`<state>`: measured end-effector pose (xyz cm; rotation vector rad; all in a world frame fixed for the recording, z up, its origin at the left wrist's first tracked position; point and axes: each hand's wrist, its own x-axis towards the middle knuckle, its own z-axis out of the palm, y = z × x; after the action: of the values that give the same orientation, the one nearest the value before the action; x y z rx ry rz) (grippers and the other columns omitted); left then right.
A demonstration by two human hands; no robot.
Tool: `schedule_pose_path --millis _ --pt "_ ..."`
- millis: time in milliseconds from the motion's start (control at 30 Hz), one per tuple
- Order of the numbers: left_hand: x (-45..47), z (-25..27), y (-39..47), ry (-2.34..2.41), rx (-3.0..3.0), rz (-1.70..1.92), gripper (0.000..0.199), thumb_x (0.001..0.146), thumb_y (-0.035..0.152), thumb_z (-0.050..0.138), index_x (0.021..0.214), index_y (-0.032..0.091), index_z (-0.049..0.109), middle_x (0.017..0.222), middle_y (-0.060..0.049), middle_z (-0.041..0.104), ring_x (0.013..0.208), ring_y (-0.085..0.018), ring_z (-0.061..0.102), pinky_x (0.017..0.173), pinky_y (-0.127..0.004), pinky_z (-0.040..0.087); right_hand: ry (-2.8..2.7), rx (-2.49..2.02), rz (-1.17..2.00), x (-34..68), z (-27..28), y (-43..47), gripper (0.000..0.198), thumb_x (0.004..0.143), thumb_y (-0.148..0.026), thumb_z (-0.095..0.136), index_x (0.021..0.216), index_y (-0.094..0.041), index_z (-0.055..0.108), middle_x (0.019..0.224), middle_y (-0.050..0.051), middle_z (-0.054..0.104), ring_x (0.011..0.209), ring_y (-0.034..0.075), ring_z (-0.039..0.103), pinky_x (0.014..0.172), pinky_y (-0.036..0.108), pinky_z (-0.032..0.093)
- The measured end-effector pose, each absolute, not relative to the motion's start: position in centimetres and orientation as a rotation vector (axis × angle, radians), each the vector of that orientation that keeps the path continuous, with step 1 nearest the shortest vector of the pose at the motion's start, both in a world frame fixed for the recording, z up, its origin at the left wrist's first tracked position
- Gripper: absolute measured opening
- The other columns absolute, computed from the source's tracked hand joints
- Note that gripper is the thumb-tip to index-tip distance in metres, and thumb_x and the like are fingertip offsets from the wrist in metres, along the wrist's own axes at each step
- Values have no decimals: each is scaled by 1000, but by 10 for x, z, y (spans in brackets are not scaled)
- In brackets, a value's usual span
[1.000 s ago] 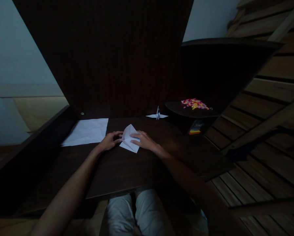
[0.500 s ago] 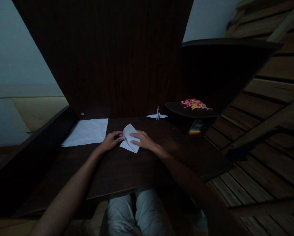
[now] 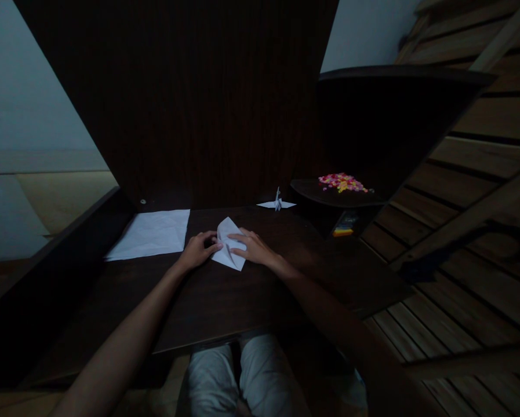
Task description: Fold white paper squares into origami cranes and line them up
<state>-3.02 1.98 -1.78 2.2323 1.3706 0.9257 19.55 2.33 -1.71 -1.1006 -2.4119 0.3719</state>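
Note:
A folded sheet of white paper [image 3: 230,260], partly raised along a crease, lies on the dark wooden desk in front of me. My left hand [image 3: 199,249] is at its left corner, thumb on the paper and index finger behind the edge, pinching it. Across its right half rests my right hand [image 3: 251,246], palm down, with thumb and fingers spread over the surface. Behind the paper, a folded white paper crane [image 3: 277,204] stands near the back panel. To the left of my left hand lies a stack of flat white sheets [image 3: 153,234].
A low corner shelf [image 3: 303,191] at the right bears a heap of small pink, red and yellow pieces [image 3: 342,182]. Beneath it is a small yellow-and-orange item [image 3: 343,231]. A raised side board [image 3: 60,249] bounds the desk at left; wooden slats [image 3: 472,202] stand at right.
My left thumb has come down onto the paper's left part, and the raised flap there sits a little flatter. The right hand stays in place. The view has shifted slightly.

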Motion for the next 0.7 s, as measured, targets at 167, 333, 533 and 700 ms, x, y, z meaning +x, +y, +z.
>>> schedule_pose_path --millis 167,333,533,700 --pt "-25 -15 16 1413 2241 935 41 78 48 61 107 19 65 88 -5 69 83 -23 64 79 -35 50 -2413 -1108 389 196 -15 22 49 85 -35 62 132 -25 53 126 10 57 117 26 54 100 42 39" --pt "-22 -14 15 1427 2275 938 40 78 46 62 108 18 64 89 -6 69 85 -23 64 81 -35 49 -2404 -1085 381 196 -14 21 48 86 -32 61 132 -24 53 125 10 57 116 25 54 100 41 40" --pt "-19 -13 14 1455 2279 925 41 76 44 64 108 18 64 87 -6 69 83 -23 63 79 -35 50 -2383 -1100 408 196 -12 20 44 88 -24 55 132 -24 54 125 10 57 114 23 55 101 42 39" --pt "-18 -14 13 1455 2291 910 42 77 40 65 112 17 62 90 -6 68 84 -23 63 81 -35 50 -2372 -1134 495 197 -9 17 50 85 -40 59 133 -26 53 134 11 51 124 28 48 105 49 34"
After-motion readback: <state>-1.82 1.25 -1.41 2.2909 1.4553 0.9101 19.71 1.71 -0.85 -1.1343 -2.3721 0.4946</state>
